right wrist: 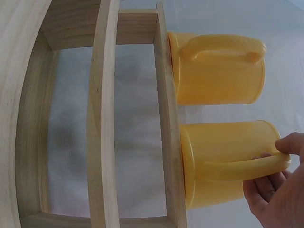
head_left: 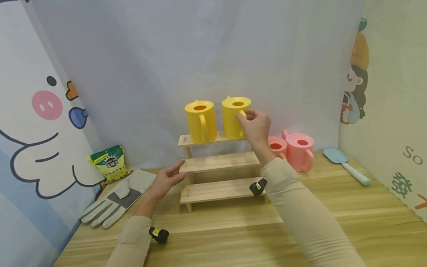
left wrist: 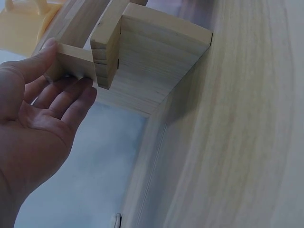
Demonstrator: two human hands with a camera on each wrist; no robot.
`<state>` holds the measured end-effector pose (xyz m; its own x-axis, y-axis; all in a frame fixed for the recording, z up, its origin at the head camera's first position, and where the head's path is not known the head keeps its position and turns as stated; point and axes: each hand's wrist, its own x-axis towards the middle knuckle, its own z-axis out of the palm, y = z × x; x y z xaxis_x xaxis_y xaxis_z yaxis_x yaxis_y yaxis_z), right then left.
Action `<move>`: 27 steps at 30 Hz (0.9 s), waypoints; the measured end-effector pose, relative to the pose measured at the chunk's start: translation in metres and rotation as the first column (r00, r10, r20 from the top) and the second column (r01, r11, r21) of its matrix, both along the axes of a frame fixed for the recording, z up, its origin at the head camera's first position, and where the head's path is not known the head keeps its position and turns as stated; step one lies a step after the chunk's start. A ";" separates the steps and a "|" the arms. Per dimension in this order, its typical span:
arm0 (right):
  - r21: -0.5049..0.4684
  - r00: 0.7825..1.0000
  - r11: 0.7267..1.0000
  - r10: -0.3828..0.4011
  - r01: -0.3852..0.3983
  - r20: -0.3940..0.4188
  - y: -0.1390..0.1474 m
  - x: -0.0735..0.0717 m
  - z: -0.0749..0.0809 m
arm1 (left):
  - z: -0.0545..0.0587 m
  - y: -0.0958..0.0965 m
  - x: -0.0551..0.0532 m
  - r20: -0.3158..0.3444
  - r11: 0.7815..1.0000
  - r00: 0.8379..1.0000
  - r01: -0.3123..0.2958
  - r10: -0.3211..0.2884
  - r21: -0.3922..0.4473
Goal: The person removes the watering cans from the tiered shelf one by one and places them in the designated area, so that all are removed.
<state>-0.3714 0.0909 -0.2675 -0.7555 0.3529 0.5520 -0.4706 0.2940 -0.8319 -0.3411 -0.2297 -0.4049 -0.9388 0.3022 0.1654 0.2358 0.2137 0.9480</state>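
A stepped wooden rack (head_left: 220, 162) stands on the table. Two yellow plastic watering cans sit side by side on its top step, handles toward me. My right hand (head_left: 256, 126) grips the handle of the right yellow watering can (right wrist: 228, 142), thumb on one side and fingers curled through. The left yellow watering can (head_left: 197, 122) stands untouched, a small gap apart. My left hand (head_left: 166, 181) holds the left end of the rack's middle step; in the left wrist view, the thumb lies along the board and the fingers bend beneath it.
Two pink watering cans (head_left: 298, 148) stand right of the rack, one partly hidden by my right arm. A blue-headed shovel (head_left: 347, 167) lies farther right. On the left are grey-white gloves (head_left: 123, 196) and a green-yellow packet (head_left: 111, 163). Printed cloth hangs around the table.
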 end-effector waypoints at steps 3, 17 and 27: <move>-0.012 0.999 1.000 -0.026 0.025 -0.036 -0.003 0.000 -0.003 | 0.000 0.000 0.000 0.000 1.000 1.000 0.008 -0.008 0.006; -0.165 0.998 0.985 -0.052 0.057 0.036 -0.007 0.008 -0.010 | -0.002 0.000 0.000 0.000 1.000 1.000 0.008 -0.008 0.003; -0.273 0.990 0.962 0.035 0.003 0.134 -0.005 0.011 -0.001 | -0.001 -0.001 -0.002 0.009 1.000 1.000 0.014 -0.014 0.003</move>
